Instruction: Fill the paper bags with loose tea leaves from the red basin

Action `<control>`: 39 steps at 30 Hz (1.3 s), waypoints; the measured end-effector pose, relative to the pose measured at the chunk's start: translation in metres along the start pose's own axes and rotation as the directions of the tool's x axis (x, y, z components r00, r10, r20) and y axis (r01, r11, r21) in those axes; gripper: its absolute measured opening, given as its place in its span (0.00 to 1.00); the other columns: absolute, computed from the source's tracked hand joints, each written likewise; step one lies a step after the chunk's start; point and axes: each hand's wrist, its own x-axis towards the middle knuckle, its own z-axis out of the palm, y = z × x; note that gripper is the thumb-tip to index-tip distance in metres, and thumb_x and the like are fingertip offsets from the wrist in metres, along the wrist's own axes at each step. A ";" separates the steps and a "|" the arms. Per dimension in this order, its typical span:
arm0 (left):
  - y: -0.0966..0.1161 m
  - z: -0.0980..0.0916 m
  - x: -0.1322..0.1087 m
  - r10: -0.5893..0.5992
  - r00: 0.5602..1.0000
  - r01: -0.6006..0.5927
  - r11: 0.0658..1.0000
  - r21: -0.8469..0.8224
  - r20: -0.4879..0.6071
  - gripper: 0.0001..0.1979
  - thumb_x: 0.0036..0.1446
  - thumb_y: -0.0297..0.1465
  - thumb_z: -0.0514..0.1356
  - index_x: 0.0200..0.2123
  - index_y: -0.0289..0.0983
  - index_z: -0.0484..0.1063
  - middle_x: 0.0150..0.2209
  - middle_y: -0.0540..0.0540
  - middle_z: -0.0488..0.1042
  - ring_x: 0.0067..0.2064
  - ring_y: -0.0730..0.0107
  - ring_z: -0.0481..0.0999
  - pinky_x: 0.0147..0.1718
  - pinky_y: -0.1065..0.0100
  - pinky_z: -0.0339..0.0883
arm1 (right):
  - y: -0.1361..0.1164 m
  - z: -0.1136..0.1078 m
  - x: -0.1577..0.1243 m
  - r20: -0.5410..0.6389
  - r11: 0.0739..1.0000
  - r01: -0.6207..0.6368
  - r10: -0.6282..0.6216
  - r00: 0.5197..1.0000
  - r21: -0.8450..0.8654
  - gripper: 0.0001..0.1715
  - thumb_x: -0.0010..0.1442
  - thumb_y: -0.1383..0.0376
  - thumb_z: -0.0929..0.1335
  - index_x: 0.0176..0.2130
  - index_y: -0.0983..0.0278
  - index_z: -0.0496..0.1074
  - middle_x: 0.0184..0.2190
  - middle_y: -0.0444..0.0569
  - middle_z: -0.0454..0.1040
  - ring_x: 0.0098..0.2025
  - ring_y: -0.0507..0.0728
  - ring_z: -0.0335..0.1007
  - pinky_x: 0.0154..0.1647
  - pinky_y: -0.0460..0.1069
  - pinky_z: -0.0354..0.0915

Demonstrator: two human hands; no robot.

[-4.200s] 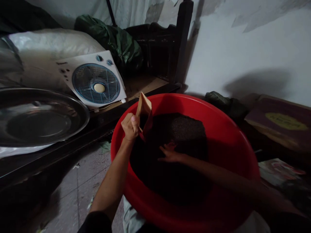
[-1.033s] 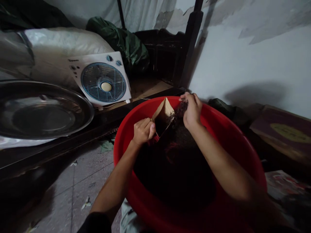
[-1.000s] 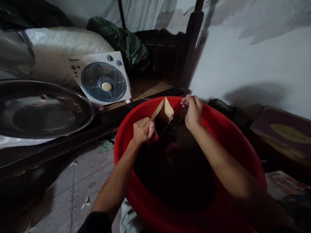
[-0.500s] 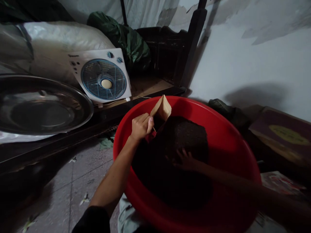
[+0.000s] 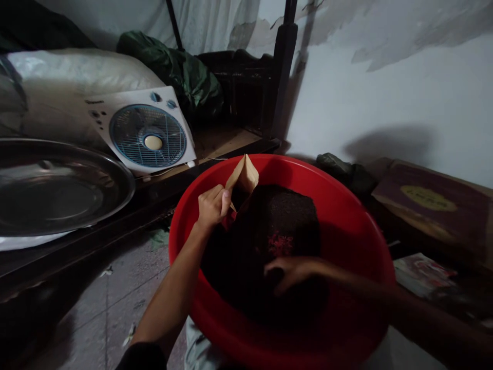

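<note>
A big red plastic basin [image 5: 346, 221] sits in front of me, holding a dark heap of loose leaves [image 5: 277, 221]. My left hand [image 5: 211, 205] is closed on the edge of a brown paper bag [image 5: 242, 177], which stands open at the basin's left rim. My right hand [image 5: 292, 271] is low in the dark heap near the basin's middle, fingers curled down into the leaves. A bare red patch of basin floor shows just above that hand.
A white box fan [image 5: 148, 131] leans on a low wooden ledge at left, beside a large steel tray [image 5: 57, 187]. White and green sacks lie behind. A dark carton [image 5: 427, 200] and printed papers [image 5: 421, 267] lie at right. Tiled floor lies below left.
A second ago my right hand was up at the bag's mouth with dark leaves in it. It has since dropped into the heap and slid toward me. The left hand keeps hold of the bag.
</note>
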 end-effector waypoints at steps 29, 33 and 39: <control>0.002 0.005 0.000 -0.167 0.985 0.156 0.973 0.170 0.051 0.20 0.70 0.33 0.46 0.24 0.37 0.62 0.21 0.50 0.63 0.23 0.73 0.61 0.25 0.67 0.47 | -0.072 -0.157 0.044 -0.964 0.857 0.441 -0.234 -0.126 -0.266 0.18 0.64 0.58 0.62 0.49 0.61 0.73 0.50 0.51 0.77 0.51 0.57 0.71 0.57 0.57 0.64; -0.018 -0.003 -0.002 -0.295 0.953 0.303 0.934 0.188 -0.071 0.22 0.69 0.34 0.47 0.21 0.37 0.62 0.20 0.50 0.62 0.23 0.73 0.59 0.26 0.66 0.47 | -0.005 -0.142 0.049 -0.900 0.991 -0.117 -0.010 0.436 -0.068 0.26 0.68 0.60 0.56 0.61 0.63 0.65 0.60 0.55 0.69 0.61 0.59 0.65 0.63 0.59 0.59; -0.038 -0.013 -0.008 -0.444 0.873 0.481 0.851 0.209 -0.201 0.23 0.68 0.36 0.47 0.19 0.37 0.59 0.19 0.51 0.58 0.22 0.74 0.55 0.26 0.66 0.45 | 0.041 -0.064 0.088 -0.573 0.926 -0.341 0.194 0.796 -0.160 0.47 0.57 0.48 0.71 0.68 0.62 0.58 0.72 0.63 0.44 0.72 0.75 0.43 0.69 0.67 0.46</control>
